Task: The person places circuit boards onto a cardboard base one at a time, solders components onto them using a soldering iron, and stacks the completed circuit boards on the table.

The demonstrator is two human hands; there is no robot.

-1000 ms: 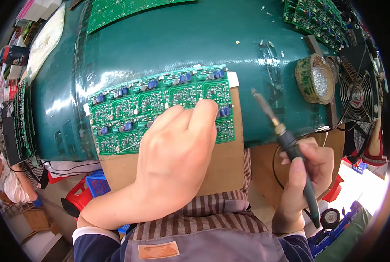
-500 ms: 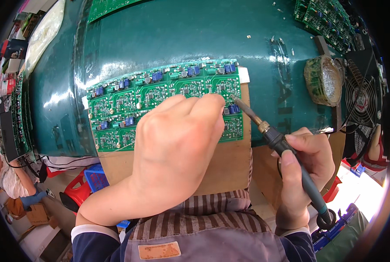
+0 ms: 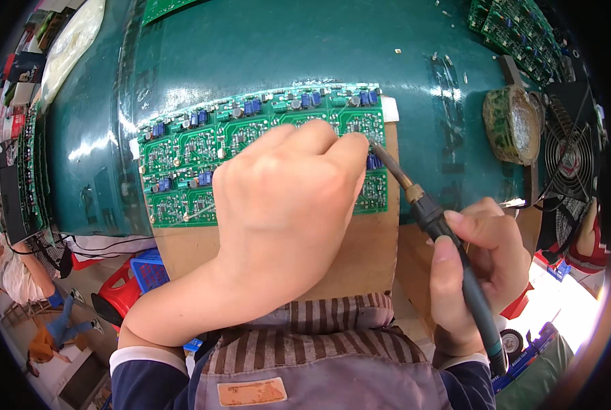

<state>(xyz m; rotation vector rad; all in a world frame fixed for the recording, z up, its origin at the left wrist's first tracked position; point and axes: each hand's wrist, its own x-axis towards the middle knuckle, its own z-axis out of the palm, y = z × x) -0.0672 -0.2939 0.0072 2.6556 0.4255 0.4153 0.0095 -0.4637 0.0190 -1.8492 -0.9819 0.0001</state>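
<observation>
A green circuit board panel (image 3: 182, 195) with blue capacitors and other small parts lies on a brown board (image 3: 353, 263) in front of me. My left hand (image 3: 288, 198) is closed over the panel's right half, fingers curled under; what its fingertips hold is hidden behind the back of the hand. In my right hand (image 3: 480, 266) is a soldering iron (image 3: 425, 212), gripped by its dark handle like a pen. Its tip points up and left, meeting the panel's right side just by my left fingertips.
A green mat (image 3: 271, 48) covers the table. At the right are a tape-wrapped round dish (image 3: 514, 126), a small fan (image 3: 568, 154) and stacked circuit boards (image 3: 517, 34). More boards (image 3: 32, 164) stand upright at the left, near a clear plastic bag (image 3: 73, 51).
My left hand has shifted slightly up and right over the panel. The soldering iron's tip has come a little closer to the left fingertips. My view has shifted slightly too.
</observation>
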